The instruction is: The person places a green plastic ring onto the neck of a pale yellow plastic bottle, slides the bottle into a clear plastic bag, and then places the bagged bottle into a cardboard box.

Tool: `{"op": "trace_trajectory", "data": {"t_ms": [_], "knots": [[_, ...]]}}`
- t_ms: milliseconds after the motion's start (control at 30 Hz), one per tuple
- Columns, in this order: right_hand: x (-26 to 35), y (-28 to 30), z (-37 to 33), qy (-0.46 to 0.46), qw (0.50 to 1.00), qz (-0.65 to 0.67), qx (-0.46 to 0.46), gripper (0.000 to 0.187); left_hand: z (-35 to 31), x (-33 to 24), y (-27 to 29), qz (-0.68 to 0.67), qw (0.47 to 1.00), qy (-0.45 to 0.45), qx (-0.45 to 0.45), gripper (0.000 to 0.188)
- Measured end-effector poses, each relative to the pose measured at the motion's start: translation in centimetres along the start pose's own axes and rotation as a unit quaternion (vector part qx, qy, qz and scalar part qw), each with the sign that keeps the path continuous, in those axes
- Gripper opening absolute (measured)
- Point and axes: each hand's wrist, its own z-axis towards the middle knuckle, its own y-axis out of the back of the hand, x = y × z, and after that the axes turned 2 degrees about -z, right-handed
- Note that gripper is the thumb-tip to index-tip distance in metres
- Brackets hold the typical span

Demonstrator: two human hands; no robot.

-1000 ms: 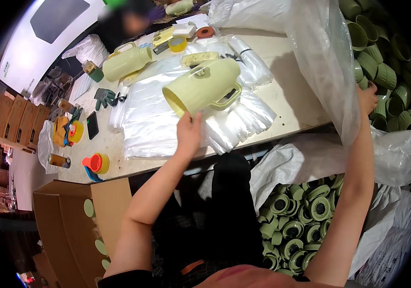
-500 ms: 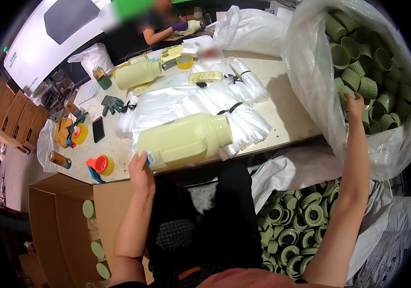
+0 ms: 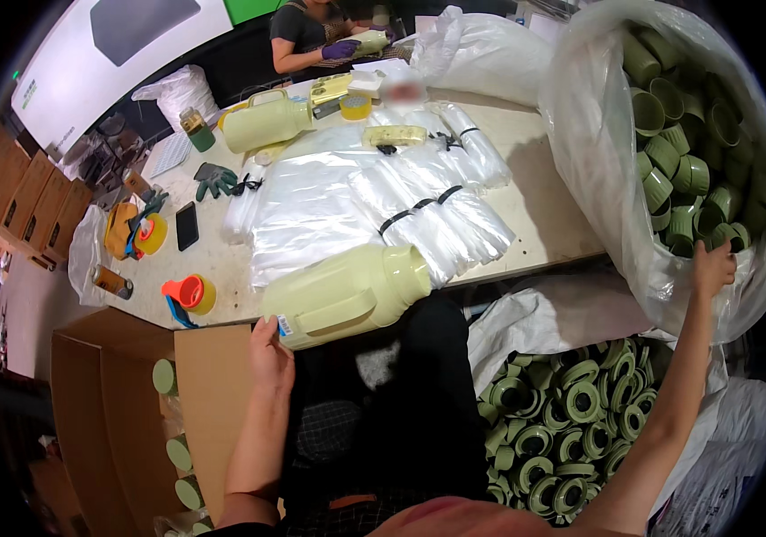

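Observation:
A pale yellow-green vacuum flask [image 3: 347,295] with a side handle lies tilted across the table's near edge, its open neck toward the right. My left hand [image 3: 273,351] grips its base end, beside a small blue and white label. Off to the right, my right hand [image 3: 714,268] is at the near side of a large clear plastic bag [image 3: 580,170] full of green cups [image 3: 663,154]. Its fingers close around a small green cup [image 3: 723,235] there; the fingertips are partly hidden.
Bundled clear plastic bags [image 3: 311,215] cover the table's middle, with another flask [image 3: 266,125] behind. A phone [image 3: 187,225], gloves [image 3: 214,179] and tape rolls [image 3: 199,294] lie left. Below are an open carton [image 3: 119,403] and a sack of green lids [image 3: 571,438]. A co-worker [image 3: 311,40] sits opposite.
My right hand has moved nearer and to the right within the bag's mouth. The flask in my left hand has come slightly lower and nearer to me.

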Motion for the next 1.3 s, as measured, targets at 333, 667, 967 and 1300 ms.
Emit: {"op": "trace_trajectory", "data": {"t_ms": [333,667,967,1300], "knots": [[5.4,-0.5,-2.0,0.058,0.979,0.161,-0.111,0.086,-2.8,0.3,-1.0,-0.014,1.000,0.000,0.003,0.031],[1.7,-4.3,4.0,0.023,0.996,-0.056,-0.060,0.085,-4.1,-0.7,1.4,-0.023,1.000,0.011,0.007,0.027],[3.8,-1.8,2.3,0.128,0.980,-0.069,0.138,0.079,-3.6,0.7,4.5,-0.041,0.999,0.001,-0.033,0.030],[14.0,20.3,-21.5,-0.063,0.622,0.722,0.297,0.065,-4.6,1.7,2.3,-0.032,0.998,0.061,0.005,0.036]]}}
